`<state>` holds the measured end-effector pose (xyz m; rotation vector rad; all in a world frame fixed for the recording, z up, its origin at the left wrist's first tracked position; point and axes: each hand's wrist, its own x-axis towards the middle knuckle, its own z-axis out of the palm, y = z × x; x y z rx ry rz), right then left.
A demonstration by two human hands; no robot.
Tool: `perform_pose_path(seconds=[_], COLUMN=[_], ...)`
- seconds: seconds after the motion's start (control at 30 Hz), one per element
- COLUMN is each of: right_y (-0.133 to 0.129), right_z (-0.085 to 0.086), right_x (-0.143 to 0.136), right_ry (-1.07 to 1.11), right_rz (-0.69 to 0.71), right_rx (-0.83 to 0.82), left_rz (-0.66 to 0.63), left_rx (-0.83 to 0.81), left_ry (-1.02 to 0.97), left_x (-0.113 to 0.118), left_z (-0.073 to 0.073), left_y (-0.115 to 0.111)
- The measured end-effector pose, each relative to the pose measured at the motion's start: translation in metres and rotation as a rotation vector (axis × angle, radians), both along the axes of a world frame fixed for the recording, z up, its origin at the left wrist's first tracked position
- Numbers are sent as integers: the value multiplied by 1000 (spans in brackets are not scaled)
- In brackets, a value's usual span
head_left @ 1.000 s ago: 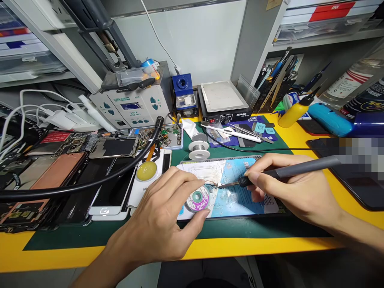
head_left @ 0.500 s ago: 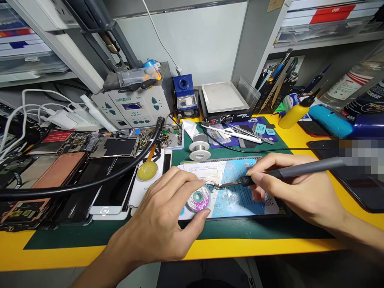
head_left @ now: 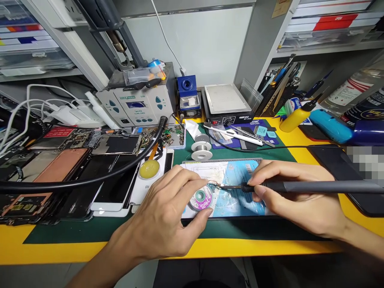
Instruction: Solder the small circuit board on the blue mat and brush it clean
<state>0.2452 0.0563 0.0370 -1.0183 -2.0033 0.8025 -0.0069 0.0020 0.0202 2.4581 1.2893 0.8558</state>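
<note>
Between the thumb and fingers of my left hand (head_left: 168,212) is a small round spool of desoldering braid (head_left: 201,197) with a purple and white label. A thin copper-coloured strand runs from it toward a tiny circuit board (head_left: 213,186), partly hidden by fingers and spool. My right hand (head_left: 300,196) grips a soldering iron (head_left: 318,187) with a dark handle, pen-fashion and nearly level. Its tip points left and meets the strand and board; exact contact is too small to tell. Both lie over a blue and white work pad (head_left: 234,204).
Behind the pad stands a solder wire reel (head_left: 202,153). A tin of yellow paste (head_left: 149,169) rests on a white phone, with several phones at left. A thick black hose (head_left: 126,172) crosses there. The rework station (head_left: 138,106) and hot plate (head_left: 226,100) are at the back.
The soldering iron's handle has swung down to a flatter angle, its tip staying near the board. My left hand keeps its hold on the braid spool. The camera view has shifted slightly.
</note>
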Motion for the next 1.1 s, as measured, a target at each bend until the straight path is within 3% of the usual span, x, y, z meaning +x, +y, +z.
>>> perform_pose_path(seconds=[0.13, 0.53, 1.1], right_y=[-2, -9, -19], right_z=[1, -3, -10], right_x=[-2, 1, 3], right_ry=[-18, -67, -210], right_rz=[-29, 184, 194], right_rx=[28, 237, 525], left_rz=[3, -16, -36], left_rx=[-11, 7, 14], left_ry=[1, -13, -6], left_x=[0, 0, 0], left_z=[0, -1, 1], left_y=[-2, -1, -2])
